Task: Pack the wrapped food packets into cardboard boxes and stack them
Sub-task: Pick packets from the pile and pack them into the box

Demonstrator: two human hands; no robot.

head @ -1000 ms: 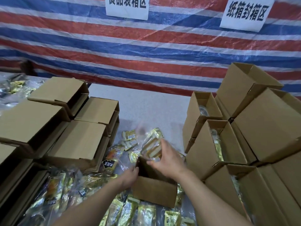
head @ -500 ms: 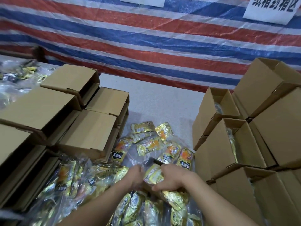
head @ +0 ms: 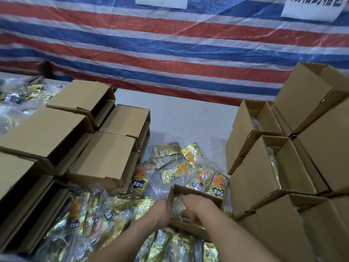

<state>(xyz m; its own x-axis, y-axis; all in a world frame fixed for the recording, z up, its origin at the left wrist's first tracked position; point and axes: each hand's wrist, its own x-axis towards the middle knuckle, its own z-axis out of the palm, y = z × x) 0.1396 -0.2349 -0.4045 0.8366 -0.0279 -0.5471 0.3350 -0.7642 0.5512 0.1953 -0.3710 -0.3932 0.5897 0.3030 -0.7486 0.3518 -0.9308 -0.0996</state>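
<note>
Head-camera view down onto a grey worktop [head: 181, 118] against a red, white and blue striped tarpaulin [head: 170, 53]. Near the bottom centre, a small open cardboard box [head: 196, 191] standing among loose shiny gold and orange food packets [head: 175, 172], spread flat across the worktop and piled toward the lower left. Right hand [head: 194, 205] reaching down into the box, fingers curled around a crinkled clear-wrapped packet [head: 177, 205] and pushing it inside. Left hand [head: 160, 209] at the box's left wall, touching both the wall and the packet; blurred, so impossible to tell whether gripping or only steadying. To the left, closed boxes [head: 105, 154] stacked in low tiers. To the right, a taller stack of open boxes [head: 264, 167] with packets visible inside. Packets likely light, soft and slippery in their film, prone to sliding or springing back out; best taken flat across the middle or pinched at a sealed edge. Box likely light and stiff but easily tipped, so worth bracing at a side wall while filling.
</note>
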